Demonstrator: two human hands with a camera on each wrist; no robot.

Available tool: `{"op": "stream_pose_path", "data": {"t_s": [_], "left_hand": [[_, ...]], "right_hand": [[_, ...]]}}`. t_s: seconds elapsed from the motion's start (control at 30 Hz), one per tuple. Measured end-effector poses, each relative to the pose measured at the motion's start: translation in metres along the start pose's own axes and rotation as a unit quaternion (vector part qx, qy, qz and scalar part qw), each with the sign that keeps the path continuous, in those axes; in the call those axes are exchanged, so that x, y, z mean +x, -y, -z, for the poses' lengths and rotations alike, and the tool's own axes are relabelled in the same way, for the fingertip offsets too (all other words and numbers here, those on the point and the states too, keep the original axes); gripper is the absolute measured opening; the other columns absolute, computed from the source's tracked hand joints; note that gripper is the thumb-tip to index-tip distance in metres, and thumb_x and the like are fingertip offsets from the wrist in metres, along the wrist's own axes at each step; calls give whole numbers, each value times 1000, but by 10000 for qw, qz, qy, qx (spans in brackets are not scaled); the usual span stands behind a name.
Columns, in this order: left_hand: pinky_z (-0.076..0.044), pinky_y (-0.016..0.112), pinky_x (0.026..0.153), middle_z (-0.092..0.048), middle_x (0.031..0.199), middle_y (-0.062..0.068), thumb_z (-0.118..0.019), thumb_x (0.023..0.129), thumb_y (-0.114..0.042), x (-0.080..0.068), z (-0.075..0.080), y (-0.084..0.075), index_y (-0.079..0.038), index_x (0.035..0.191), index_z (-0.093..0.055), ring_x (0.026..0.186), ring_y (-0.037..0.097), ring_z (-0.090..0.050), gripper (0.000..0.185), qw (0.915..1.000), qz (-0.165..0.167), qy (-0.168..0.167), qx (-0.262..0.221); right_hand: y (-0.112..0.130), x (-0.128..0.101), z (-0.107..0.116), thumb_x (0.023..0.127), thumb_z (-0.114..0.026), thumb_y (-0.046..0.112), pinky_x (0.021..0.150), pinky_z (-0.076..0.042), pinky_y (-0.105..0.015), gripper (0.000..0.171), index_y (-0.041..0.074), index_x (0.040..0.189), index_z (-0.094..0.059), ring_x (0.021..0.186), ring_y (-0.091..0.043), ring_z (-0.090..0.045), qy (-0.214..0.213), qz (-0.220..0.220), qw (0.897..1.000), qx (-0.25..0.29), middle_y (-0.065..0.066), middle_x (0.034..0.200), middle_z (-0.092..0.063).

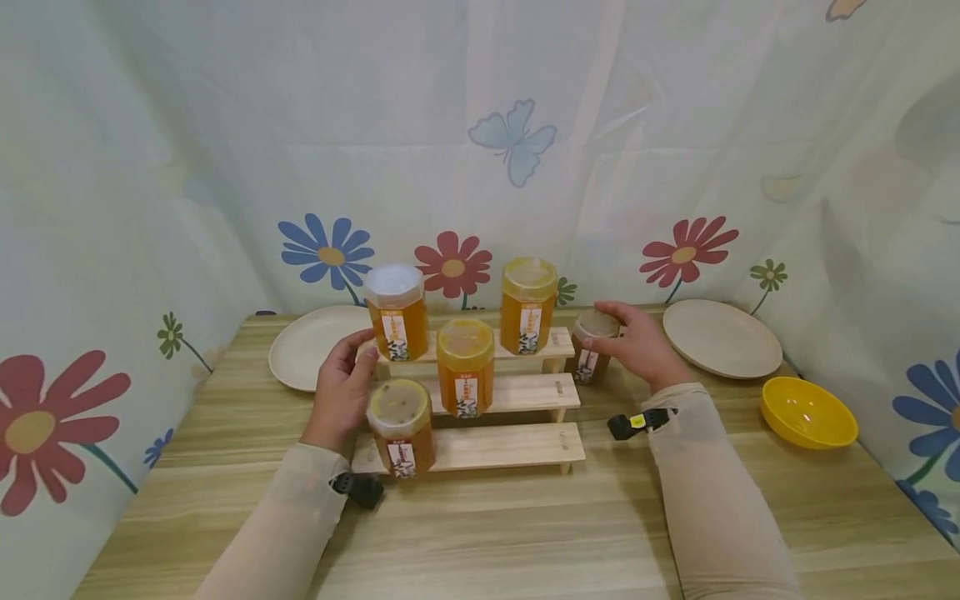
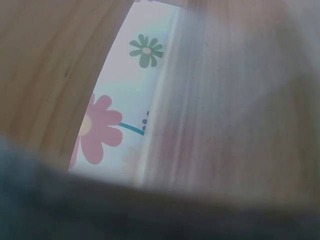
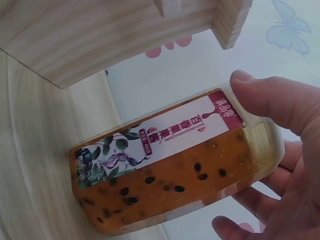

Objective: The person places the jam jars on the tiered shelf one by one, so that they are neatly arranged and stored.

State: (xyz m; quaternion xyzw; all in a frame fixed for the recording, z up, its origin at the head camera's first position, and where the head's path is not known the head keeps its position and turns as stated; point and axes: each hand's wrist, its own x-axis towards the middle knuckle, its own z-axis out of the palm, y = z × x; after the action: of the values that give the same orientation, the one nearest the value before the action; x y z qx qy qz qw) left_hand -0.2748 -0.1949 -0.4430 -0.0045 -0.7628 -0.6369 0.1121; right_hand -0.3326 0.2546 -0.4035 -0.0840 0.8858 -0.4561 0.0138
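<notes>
My left hand [image 1: 342, 390] grips the left end of a three-step wooden stand [image 1: 517, 446], its fingertips close to a white-lidded honey jar [image 1: 401, 329] on the top step. Beyond the stand's right end, my right hand [image 1: 636, 343] holds another jar [image 3: 165, 170] by its lid, thumb on one side and fingers on the other. Black seeds float in that jar's amber filling. A yellow-lidded jar [image 1: 528, 312] shares the top step. One jar [image 1: 466, 371] occupies the middle step, and a seeded jar [image 1: 402, 429] the bottom step's left end.
Behind the left hand lies a beige plate [image 1: 296, 354]; a second plate [image 1: 723, 340] is at the back right. A yellow bowl [image 1: 810, 414] stands near the table's right edge. A flowered curtain [image 1: 450, 183] surrounds the wooden table [image 1: 495, 533].
</notes>
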Motion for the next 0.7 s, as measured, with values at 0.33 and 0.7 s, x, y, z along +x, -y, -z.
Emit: {"op": "stream_pose_path", "data": {"t_s": [0.33, 0.7], "left_hand": [[-42, 30, 118, -52, 158, 3, -52, 112, -33, 0, 0, -1, -12, 152, -50, 139, 17, -50, 45, 10000, 5, 20, -1], [-39, 38, 121, -50, 160, 3, -51, 113, -32, 0, 0, -1, -12, 154, -49, 141, 17, -48, 46, 10000, 48, 33, -5]], "right_hand": [[24, -20, 28, 92, -84, 29, 102, -51, -51, 75, 13, 157, -50, 132, -39, -54, 24, -36, 9991, -428, -19, 157, -50], [75, -71, 61, 90, -86, 29, 92, -52, -35, 72, 22, 155, -54, 122, -31, -57, 331, 204, 9980, -502, -9, 154, -53]]}}
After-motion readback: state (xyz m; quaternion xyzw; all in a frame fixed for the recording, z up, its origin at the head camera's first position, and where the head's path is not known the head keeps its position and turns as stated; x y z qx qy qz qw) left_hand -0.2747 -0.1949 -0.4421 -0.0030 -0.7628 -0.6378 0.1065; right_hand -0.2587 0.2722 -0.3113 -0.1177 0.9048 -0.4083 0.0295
